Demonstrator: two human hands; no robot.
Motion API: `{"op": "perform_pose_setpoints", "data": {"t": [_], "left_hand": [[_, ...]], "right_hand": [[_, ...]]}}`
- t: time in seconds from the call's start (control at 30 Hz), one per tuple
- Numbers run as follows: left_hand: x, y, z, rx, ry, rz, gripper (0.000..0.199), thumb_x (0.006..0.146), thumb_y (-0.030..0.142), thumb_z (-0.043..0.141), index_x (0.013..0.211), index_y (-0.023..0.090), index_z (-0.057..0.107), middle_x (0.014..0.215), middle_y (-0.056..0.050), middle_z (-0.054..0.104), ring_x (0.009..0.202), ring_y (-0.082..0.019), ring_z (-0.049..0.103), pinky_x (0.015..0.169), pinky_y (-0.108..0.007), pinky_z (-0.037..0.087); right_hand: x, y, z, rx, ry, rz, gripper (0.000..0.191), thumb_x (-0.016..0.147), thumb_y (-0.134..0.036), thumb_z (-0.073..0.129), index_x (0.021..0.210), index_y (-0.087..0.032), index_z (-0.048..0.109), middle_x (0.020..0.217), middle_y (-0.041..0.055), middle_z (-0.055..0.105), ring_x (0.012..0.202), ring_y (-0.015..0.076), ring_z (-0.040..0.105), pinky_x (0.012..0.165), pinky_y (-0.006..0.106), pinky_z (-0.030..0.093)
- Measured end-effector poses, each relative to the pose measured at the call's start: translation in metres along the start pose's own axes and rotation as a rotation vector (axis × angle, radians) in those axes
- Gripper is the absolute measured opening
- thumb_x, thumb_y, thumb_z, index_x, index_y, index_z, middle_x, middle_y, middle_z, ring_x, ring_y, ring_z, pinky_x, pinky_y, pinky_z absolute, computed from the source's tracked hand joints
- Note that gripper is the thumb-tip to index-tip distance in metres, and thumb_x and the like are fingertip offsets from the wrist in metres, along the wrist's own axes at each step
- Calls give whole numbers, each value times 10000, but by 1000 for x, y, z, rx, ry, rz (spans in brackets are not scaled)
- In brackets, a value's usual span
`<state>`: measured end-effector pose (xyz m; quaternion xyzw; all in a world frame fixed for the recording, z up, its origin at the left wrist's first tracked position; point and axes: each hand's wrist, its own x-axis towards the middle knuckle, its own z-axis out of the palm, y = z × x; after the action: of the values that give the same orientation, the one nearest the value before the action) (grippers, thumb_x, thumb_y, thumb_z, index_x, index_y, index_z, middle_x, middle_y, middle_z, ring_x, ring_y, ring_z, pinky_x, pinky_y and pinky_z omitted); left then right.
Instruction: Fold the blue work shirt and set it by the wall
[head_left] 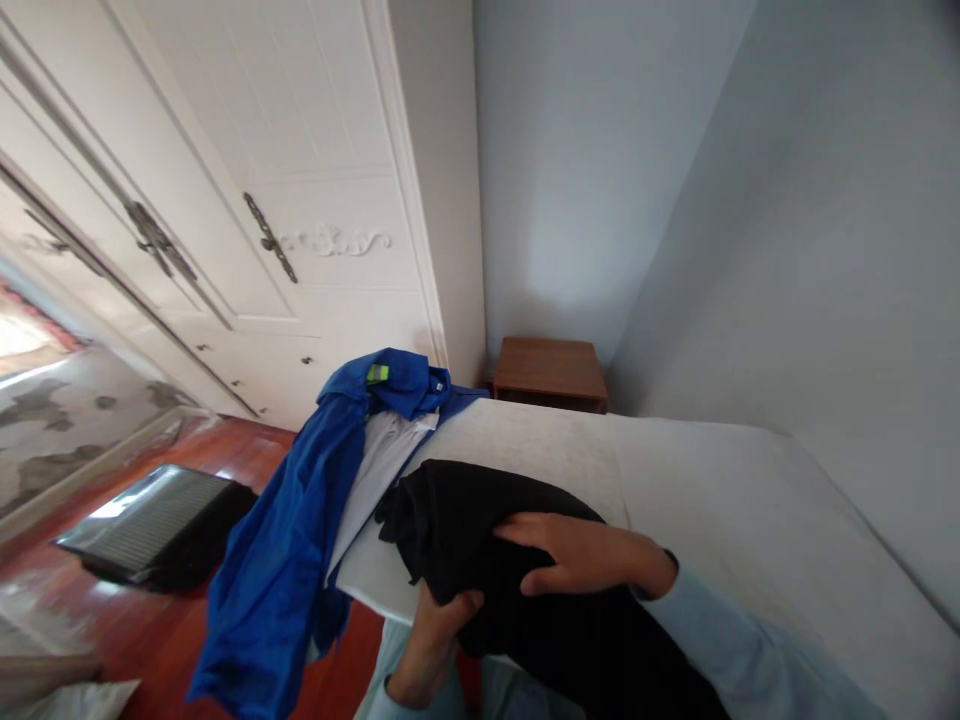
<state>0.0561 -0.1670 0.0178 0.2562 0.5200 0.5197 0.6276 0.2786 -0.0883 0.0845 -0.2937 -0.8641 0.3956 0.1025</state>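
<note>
A black cloth garment (480, 500) lies bunched over the near edge of a white-covered surface (540, 428) and hangs towards me. Its exact kind does not show. My left hand (435, 632) is closed on the garment's near edge, thumb on top and fingers hidden beneath. Further right, my right hand (589, 556) rests on top of the cloth, its fingers stretched out and its thumb apart from them. Left of the black cloth, a blue jacket (300, 530) with a pale lining and a yellow-green patch drapes over the surface's corner, touched by neither hand.
A white wardrobe (345, 130) with dark metal handles stands ahead on the left. A small brown wooden cabinet (551, 368) sits in the corner by the grey wall (825, 250). On the red wooden floor (262, 450) lies a black case-like object (161, 520).
</note>
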Motion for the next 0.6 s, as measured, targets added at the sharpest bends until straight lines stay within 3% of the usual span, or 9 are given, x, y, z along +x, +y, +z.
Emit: {"op": "perform_pose_setpoints", "data": {"t": [0.07,0.2,0.27,0.33,0.43,0.5,0.6], "left_hand": [[-2,-2,-2,-14,-16,-19,693,470,337,890,1103,160,673,1129,-131,740,1084,-359,684,917,-464,569],[-8,-10,-9,-29,24,-14,629,507,333,878,1081,168,680,998,-94,758,913,-302,716,796,-398,586],[-10,-17,-11,-53,58,-16,553,550,280,831,1077,191,689,892,-46,754,798,-253,711,704,-341,577],[-11,-24,-13,-104,70,-3,514,580,233,755,1091,229,696,876,-20,753,782,-240,710,685,-330,572],[-14,-31,-13,-182,111,60,453,599,251,708,1051,266,719,970,-17,768,908,-274,720,781,-379,587],[-17,-32,-16,-187,171,74,396,594,280,746,990,258,739,1005,-29,773,966,-292,715,822,-388,588],[-26,-26,-25,-188,253,64,438,542,312,825,965,220,761,1038,-70,771,1000,-319,704,819,-387,592]], "right_hand": [[14,27,-10,-125,176,69,688,876,-361,659,1503,-169,450,1532,155,473,1410,305,448,1202,490,324],[26,74,-28,-316,792,385,748,898,-254,521,1582,-103,257,1655,173,214,1540,326,157,1255,553,181],[23,82,-31,-328,880,404,775,901,-285,513,1584,-62,223,1665,195,155,1547,329,112,1256,557,171],[18,79,-26,-298,779,337,711,904,-315,525,1552,-91,333,1646,191,232,1532,322,196,1246,555,201],[10,60,-9,-195,409,222,574,893,-347,580,1435,-161,536,1595,156,374,1467,306,362,1215,523,288],[7,46,1,-150,186,189,545,873,-334,621,1388,-159,590,1534,161,468,1405,304,453,1185,487,343],[4,27,6,-152,77,205,541,845,-281,647,1363,-128,614,1356,175,628,1267,306,571,1117,444,412]]}}
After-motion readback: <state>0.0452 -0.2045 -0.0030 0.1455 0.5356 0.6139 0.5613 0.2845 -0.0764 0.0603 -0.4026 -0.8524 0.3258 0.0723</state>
